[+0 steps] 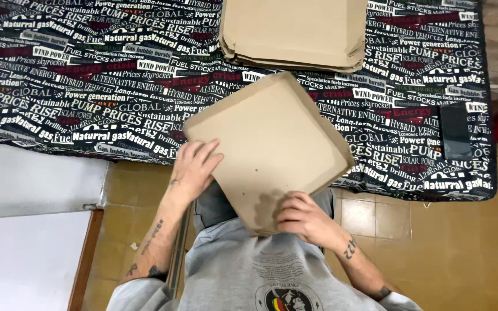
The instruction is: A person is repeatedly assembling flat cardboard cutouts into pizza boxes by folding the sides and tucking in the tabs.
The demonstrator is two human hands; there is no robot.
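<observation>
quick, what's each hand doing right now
Left hand: closed on the left edge of the flat cardboard box, holding it.
Right hand: gripping the same box at its bottom corner.

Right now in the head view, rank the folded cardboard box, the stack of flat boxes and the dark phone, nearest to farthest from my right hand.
From the right hand:
1. Folded cardboard box, held, directly above it.
2. Dark phone, on the printed blanket, far right.
3. Stack of flat boxes, top centre.

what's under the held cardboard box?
Under the flat brown cardboard box: printed black cloth and grey-clad lap. Left hand and right hand grip it. Its underside is hidden.
</observation>
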